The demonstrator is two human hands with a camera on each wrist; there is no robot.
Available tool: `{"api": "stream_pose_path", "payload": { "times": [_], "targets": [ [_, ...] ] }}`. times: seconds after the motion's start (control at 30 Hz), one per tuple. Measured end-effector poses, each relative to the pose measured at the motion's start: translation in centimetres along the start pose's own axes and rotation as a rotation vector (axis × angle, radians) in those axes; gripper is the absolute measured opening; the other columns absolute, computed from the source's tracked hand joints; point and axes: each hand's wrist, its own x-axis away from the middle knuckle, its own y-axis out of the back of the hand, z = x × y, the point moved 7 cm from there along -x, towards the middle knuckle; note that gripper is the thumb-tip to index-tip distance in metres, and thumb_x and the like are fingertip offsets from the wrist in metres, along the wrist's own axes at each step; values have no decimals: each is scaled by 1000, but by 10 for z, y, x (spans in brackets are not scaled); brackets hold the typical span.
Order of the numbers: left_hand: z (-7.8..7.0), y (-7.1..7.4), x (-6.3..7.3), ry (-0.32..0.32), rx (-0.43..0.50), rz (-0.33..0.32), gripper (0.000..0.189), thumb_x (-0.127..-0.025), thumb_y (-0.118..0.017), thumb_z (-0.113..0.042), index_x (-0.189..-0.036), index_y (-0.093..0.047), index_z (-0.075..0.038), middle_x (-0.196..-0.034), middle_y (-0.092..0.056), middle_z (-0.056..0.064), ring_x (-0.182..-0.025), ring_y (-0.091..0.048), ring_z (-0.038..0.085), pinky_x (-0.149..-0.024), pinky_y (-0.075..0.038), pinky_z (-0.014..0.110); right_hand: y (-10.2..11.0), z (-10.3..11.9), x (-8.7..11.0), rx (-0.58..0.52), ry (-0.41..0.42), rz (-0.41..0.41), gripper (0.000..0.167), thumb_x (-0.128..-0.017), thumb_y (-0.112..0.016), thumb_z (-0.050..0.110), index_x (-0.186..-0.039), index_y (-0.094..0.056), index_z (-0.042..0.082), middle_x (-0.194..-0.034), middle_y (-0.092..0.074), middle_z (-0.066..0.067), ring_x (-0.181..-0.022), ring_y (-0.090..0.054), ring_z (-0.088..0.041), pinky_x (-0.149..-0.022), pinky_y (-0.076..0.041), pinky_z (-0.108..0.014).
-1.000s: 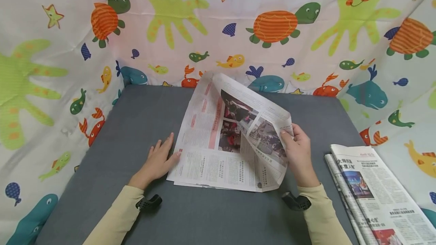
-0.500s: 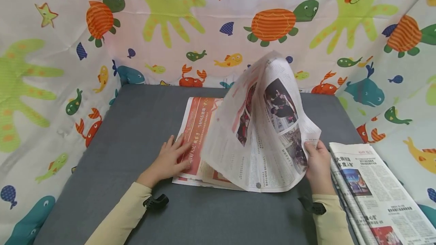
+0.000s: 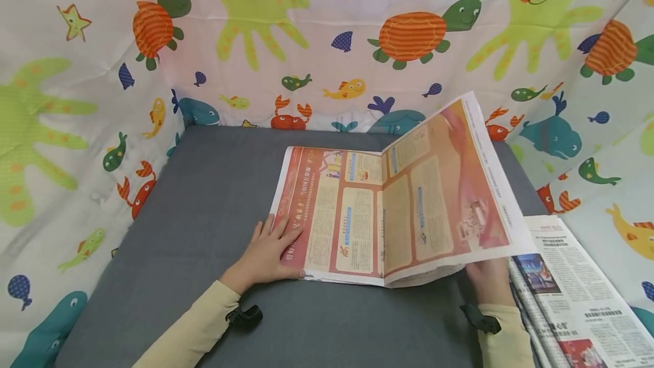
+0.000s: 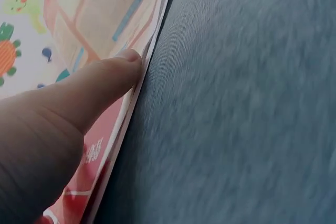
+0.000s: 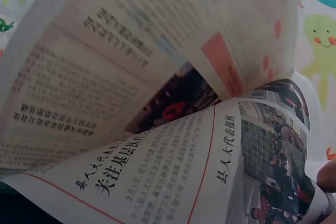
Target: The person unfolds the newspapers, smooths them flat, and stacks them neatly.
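On my head view, a sea-animal cloth (image 3: pixel 296 27) fills the upper frame; below it spreads a grey table (image 3: pixel 214 186); the open newspaper (image 3: pixel 349 220) sits at centre, left half flat, right half raised and tilted; folded newspapers (image 3: pixel 577 288) lie at lower right; the left hand (image 3: pixel 265 254), left of centre, rests on the flat half, fingers (image 3: pixel 280 227) straight and spread; the right hand (image 3: pixel 489 280), lower right, grips the raised half, its thumb (image 5: pixel 326 177) showing at my right wrist view's right edge.

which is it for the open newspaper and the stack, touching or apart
Cannot tell. In the head view, the newspaper, raised at its right side, hides part of the stack, and no view shows contact or a gap.
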Motion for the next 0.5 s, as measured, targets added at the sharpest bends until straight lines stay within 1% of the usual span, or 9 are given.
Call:
{"api": "stream_pose_path", "payload": {
  "times": [0.03, 0.07, 0.1, 0.17, 0.2, 0.23, 0.3, 0.47, 0.5],
  "targets": [
    [-3, -1, 0, -2, 0, -1, 104, -73, -75, -72, -158, -40, -23, -170, -21, 18, -156, -8, 53, -120, -11, 73, -4, 1, 4, 170, 16, 101, 18, -105, -49, 2, -104, -68, 1, -97, -72, -8, -91, -67, -16, -80, -57, -30],
    [-5, -3, -1, -5, 0, 2, 104, -73, -75, -72, -158, -40, -23, -170, -22, 19, -156, -7, 53, -121, -11, 73, -7, 3, 8, 663, 77, 181, 15, -103, -50, 1, -102, -65, -3, -96, -70, -13, -90, -66, -21, -80, -57, -34],
    [-7, -4, -1, -6, -3, 8, 104, -73, -75, -72, -158, -40, -24, -170, -21, 18, -156, -7, 52, -121, -10, 72, -8, 2, 11, 422, 38, 245, 17, -104, -48, 6, -106, -63, -3, -100, -69, -14, -95, -65, -21, -82, -56, -36],
    [-13, -8, -3, -21, -10, 18, 103, -74, -75, -72, -158, -40, -24, -170, -21, 18, -157, -6, 51, -121, -9, 71, -14, 7, 17, -891, -170, 364, 24, -100, -53, 17, -115, -60, -1, -110, -67, -16, -105, -63, -24, -92, -54, -39],
    [-17, -9, -3, -32, -14, 19, 102, -74, -74, -72, -158, -40, -24, -170, -22, 19, -157, -6, 51, -121, -9, 72, -14, 10, 21, -1412, -291, 366, 32, -97, -56, 19, -121, -58, -1, -116, -66, -18, -110, -62, -27, -97, -52, -44],
    [-19, -10, -4, -42, -19, 21, 101, -75, -74, -71, -158, -41, -24, -170, -22, 19, -157, -6, 52, -121, -9, 72, -8, 9, 20, -956, -192, 320, 37, -98, -55, 25, -128, -58, 4, -125, -65, -15, -119, -60, -26, -105, -49, -45],
    [-25, -12, -6, -52, -23, 29, 100, -76, -73, -71, -159, -39, -25, -170, -20, 19, -157, -3, 51, -122, -8, 71, 5, 12, 22, -594, -87, 181, 42, -105, -42, 31, -143, -52, 17, -142, -59, -6, -132, -52, -16, -117, -38, -34],
    [-32, -12, -10, -35, -8, 28, 95, -82, -70, -69, -159, -38, -25, -171, -18, 18, -157, 0, 50, -122, -8, 71, 14, 24, 29, -634, -53, 91, 58, -100, -46, 53, -148, -50, 22, -153, -54, -2, -142, -49, -17, -124, -30, -40],
    [-32, -12, -10, -27, -5, 29, 94, -83, -69, -69, -159, -37, -25, -171, -18, 18, -158, 0, 50, -122, -8, 71, 15, 24, 29, -772, -79, 74, 62, -96, -46, 61, -146, -53, 25, -153, -54, 1, -143, -50, -19, -122, -34, -47]
  ]
}}
